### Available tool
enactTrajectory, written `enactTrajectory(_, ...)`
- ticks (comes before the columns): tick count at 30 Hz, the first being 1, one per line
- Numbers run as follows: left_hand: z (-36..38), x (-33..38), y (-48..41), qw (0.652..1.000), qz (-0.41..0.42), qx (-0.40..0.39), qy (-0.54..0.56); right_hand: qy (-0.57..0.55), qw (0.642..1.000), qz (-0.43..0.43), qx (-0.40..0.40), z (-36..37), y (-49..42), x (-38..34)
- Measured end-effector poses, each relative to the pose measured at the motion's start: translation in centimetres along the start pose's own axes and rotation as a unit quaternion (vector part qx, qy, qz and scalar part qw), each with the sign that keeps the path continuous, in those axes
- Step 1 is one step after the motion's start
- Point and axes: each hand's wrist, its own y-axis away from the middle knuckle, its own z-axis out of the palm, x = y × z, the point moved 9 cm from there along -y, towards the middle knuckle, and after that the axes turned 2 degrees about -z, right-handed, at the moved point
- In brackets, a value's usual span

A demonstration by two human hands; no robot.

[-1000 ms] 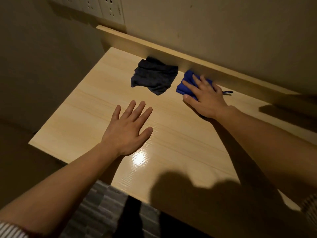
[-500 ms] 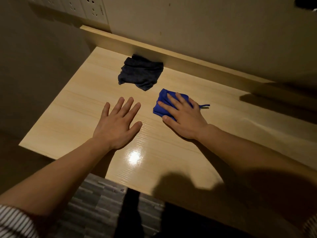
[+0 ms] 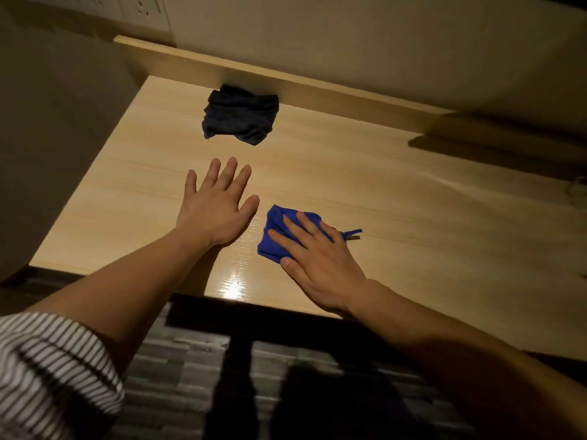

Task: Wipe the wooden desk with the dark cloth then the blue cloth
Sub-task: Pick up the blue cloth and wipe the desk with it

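The blue cloth (image 3: pixel 279 231) lies near the tabletop's (image 3: pixel 413 223) front edge, pressed flat under the right hand (image 3: pixel 317 258), fingers straight. The left hand (image 3: pixel 216 211) rests beside it, fingers spread, holding nothing. The dark cloth (image 3: pixel 241 119) lies crumpled against the rear ledge.

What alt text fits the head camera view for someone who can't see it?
A person's right hand presses a folded blue cloth on a pale wooden desk; the left hand rests open beside it, a crumpled dark cloth farther back.
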Motion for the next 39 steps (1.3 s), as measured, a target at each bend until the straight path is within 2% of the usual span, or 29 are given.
enactTrajectory(8, -0.2, 0.0, 0.3, 1.000, 0.008, -0.002, 0.007, -0.024, 1.000, -0.003, 0.003, 1.8, 4.0, -3.7)
enactTrajectory(11, -1.3, 0.5, 0.9, 0.998, 0.016, 0.049, 0.029, -0.036, 0.999, -0.016, -0.007, 2.1, 5.1, -4.7)
enactTrajectory(15, -2.7, 2.4, 2.1, 0.989, 0.083, 0.118, 0.018, -0.110, 0.993, -0.042, -0.017, 1.8, 6.3, -5.4)
enactTrajectory(19, -2.5, 5.2, 1.5, 0.990, 0.061, 0.100, 0.079, -0.226, 0.972, -0.048, -0.031, 0.5, 7.6, -4.9)
enactTrajectory(21, -1.8, 7.8, 0.8, 0.991, 0.062, 0.079, 0.089, -0.315, 0.949, -0.029, -0.008, -1.2, 8.2, -3.2)
enactTrajectory(24, -0.4, 10.6, -0.4, 0.994, 0.067, 0.049, 0.076, -0.358, 0.930, 0.032, 0.083, -5.0, 8.5, 1.7)
enactTrajectory(26, 0.5, 11.0, -1.0, 0.996, 0.048, 0.033, 0.062, -0.346, 0.929, 0.067, 0.116, -7.3, 7.7, 5.6)
enactTrajectory(30, 1.5, 11.0, -1.3, 0.999, 0.027, 0.016, 0.031, -0.263, 0.954, 0.097, 0.105, -9.0, 3.4, 12.7)
enactTrajectory(34, 1.6, 11.2, -1.3, 1.000, 0.018, 0.009, 0.015, -0.163, 0.977, 0.086, 0.105, -9.6, -2.9, 18.3)
enactTrajectory(39, 1.8, 11.0, -1.5, 1.000, 0.006, 0.007, 0.007, -0.067, 0.991, 0.061, 0.094, -10.4, -10.4, 21.4)
